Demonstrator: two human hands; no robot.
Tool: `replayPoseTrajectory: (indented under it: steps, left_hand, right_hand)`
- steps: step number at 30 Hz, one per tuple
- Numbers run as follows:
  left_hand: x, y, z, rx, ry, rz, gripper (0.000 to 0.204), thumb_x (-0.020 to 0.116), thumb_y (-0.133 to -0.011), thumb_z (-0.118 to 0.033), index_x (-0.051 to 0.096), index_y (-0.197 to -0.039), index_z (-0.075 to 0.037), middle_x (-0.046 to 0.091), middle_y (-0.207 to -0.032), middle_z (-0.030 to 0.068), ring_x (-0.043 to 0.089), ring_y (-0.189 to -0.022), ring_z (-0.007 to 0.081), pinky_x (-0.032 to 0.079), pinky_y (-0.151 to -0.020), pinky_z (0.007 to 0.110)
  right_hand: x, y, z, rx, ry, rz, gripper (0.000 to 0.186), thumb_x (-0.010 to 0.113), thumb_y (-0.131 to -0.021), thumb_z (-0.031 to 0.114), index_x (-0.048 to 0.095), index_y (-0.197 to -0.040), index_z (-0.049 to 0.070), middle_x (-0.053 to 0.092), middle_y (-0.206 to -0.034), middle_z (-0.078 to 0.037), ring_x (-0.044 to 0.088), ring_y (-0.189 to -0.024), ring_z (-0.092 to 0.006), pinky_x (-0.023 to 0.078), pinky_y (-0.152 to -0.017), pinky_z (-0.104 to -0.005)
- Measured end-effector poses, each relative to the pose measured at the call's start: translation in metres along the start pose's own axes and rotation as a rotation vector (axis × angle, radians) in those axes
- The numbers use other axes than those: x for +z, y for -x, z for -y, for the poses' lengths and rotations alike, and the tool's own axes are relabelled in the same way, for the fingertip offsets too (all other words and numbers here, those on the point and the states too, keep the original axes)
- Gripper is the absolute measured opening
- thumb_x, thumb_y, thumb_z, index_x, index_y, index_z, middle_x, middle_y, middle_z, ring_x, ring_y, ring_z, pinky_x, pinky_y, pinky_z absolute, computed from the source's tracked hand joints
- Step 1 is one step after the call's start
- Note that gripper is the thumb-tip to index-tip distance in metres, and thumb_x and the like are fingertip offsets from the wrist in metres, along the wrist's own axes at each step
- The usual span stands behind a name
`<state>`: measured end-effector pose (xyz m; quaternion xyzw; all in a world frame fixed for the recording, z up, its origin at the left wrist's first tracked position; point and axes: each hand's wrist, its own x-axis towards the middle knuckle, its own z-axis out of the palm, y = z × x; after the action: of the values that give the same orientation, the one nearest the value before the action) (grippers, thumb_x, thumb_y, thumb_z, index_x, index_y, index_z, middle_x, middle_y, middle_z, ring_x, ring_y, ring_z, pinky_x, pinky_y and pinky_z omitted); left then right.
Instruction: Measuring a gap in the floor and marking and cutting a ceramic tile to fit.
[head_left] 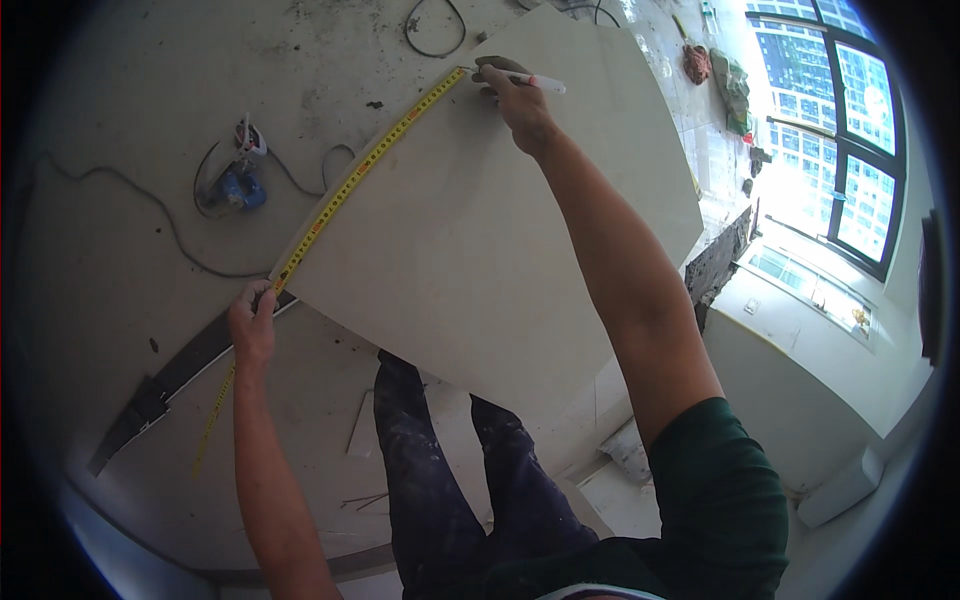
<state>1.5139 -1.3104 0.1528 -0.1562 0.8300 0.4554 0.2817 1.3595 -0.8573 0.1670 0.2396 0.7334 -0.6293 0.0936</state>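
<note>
A large pale slab (430, 240), seemingly a tile, lies before me. A yellow tape measure blade (375, 155) runs along its left edge, from the near left corner to the far end. At that near corner, my left hand (252, 325) is closed on the tape; more of the blade hangs below the hand. My right hand (518, 108) is closed at the tape's far end, holding a white marker pen (540, 83) with a red band. Its fingertips are at the slab's far edge, next to the blade's tip.
A blue corded power tool (238, 188) lies on the floor left of the slab, its cable (150, 215) trailing. A long dark rail (185, 370) extends from under the near corner. Bags (733, 90) and debris lie near the window (835, 130). A low white wall (790, 350) stands at right.
</note>
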Motion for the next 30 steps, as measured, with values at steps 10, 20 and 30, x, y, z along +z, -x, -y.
replayPoseTrajectory:
  steps: [10,20,30]
  left_hand:
    - [0.003,-0.001,0.006,-0.029,0.038,0.004,0.023,0.056,-0.09,-0.02,0.063,-0.097,0.001,0.056,-0.075,-0.0004,0.049,-0.072,0.0084,0.043,-0.066,0.026]
    - [0.001,-0.02,0.015,0.037,0.031,0.08,0.023,0.057,-0.09,-0.02,0.062,-0.094,0.001,0.056,-0.075,0.0013,0.05,-0.071,0.0089,0.043,-0.065,0.027]
    - [-0.014,-0.029,-0.009,-0.12,0.059,0.207,0.021,0.056,-0.09,-0.019,0.063,-0.095,0.001,0.057,-0.073,0.0016,0.051,-0.07,0.0095,0.044,-0.066,0.027]
  right_hand:
    - [0.009,0.0,0.007,0.028,0.045,0.0,0.035,0.057,-0.093,0.029,0.061,-0.12,0.007,0.066,-0.103,-0.003,0.055,-0.092,-0.0154,0.043,-0.079,-0.029]
    - [0.019,-0.02,-0.001,0.085,0.119,-0.027,0.031,0.056,-0.093,0.024,0.063,-0.115,0.004,0.066,-0.101,-0.006,0.056,-0.092,-0.0171,0.045,-0.083,-0.0314]
    - [0.021,-0.021,0.019,0.183,0.21,-0.088,0.032,0.057,-0.094,0.024,0.064,-0.116,0.002,0.067,-0.1,-0.007,0.055,-0.091,-0.0161,0.045,-0.081,-0.029]
